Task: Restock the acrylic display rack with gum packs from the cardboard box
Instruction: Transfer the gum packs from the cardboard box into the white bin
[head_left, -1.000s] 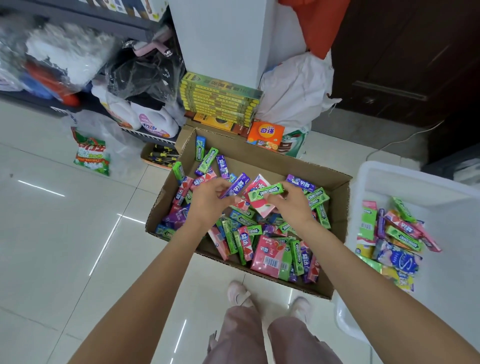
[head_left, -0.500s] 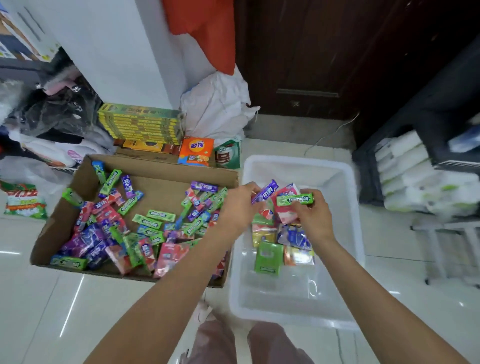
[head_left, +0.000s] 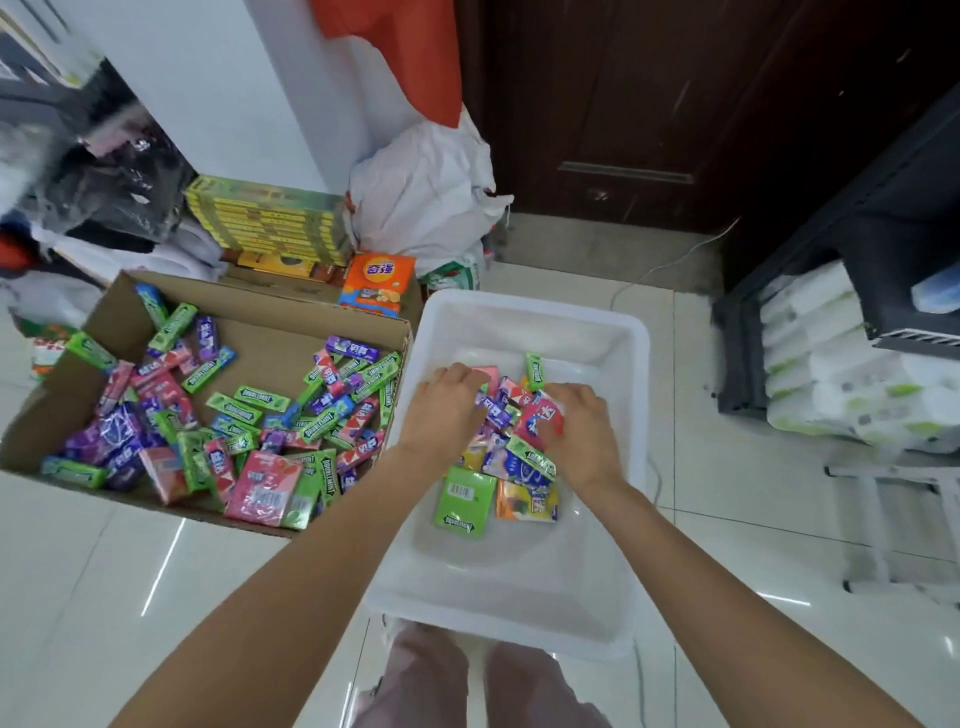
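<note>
We are looking down at a tiled floor (head_left: 93, 571) where a cardboard box (head_left: 270, 332) lies on our left, still heaped with loose gum packs (head_left: 244, 415), and a white plastic tub (head_left: 519, 597) sits just beside it on our right with a smaller pile of packs (head_left: 498, 467) inside. No acrylic rack shows anywhere in this view, so we judge the tub to be a staging stop. Our left hand (head_left: 441, 410) and right hand (head_left: 579, 431) are both lowered onto the tub's pile, a little apart; the right one has its fingers curled round a pink pack (head_left: 540, 415), while whether the left one is holding anything we cannot tell, since its fingers are hidden against the packs. To do this step well, we should let go low over the pile so nothing bounces out, and keep the packs lying flat for easy sorting later. Half a second ago both hands were raised above the tub, one pinching a purple stick and the other a green one; now they are down among the packs.
</note>
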